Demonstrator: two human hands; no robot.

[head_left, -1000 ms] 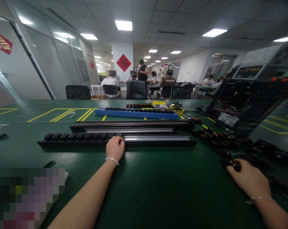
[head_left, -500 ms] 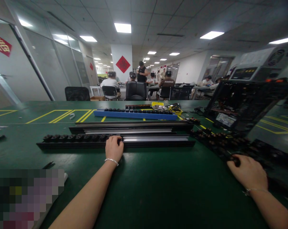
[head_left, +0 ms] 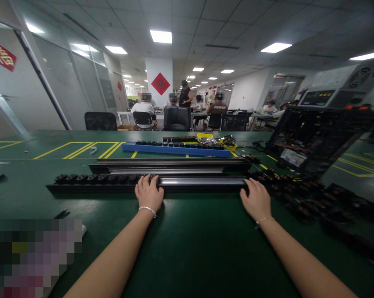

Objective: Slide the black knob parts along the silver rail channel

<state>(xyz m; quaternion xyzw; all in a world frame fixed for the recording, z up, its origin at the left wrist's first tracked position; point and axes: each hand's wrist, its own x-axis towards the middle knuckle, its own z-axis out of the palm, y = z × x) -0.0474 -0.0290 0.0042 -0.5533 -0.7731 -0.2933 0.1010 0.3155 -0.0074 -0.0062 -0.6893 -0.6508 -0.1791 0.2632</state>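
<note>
A long black rail (head_left: 187, 188) lies across the table in front of me. Small black knob-like parts (head_left: 92, 179) stand in a row along its left half, and a bright metal strip (head_left: 202, 181) shows on its right half. At the right end of that row, my left hand (head_left: 149, 192) curls its fingers over the last black part, which is mostly covered. My right hand (head_left: 257, 198) is at the rail's right end, thumb and fingers closed around something they hide. To its right, a loose heap of small black parts (head_left: 305, 194) spreads over the table.
Behind the rail lie other dark rails (head_left: 171, 161) and a blue rail (head_left: 174, 150) carrying a row of black parts. An open black computer-like case (head_left: 311, 140) stands at the right. Yellow lines mark the green table (head_left: 199, 248). Several people sit at farther desks.
My right hand has moved left from the heap of black parts to the right end of the rail. My left hand stays at the row's end, with its fingers slightly more spread.
</note>
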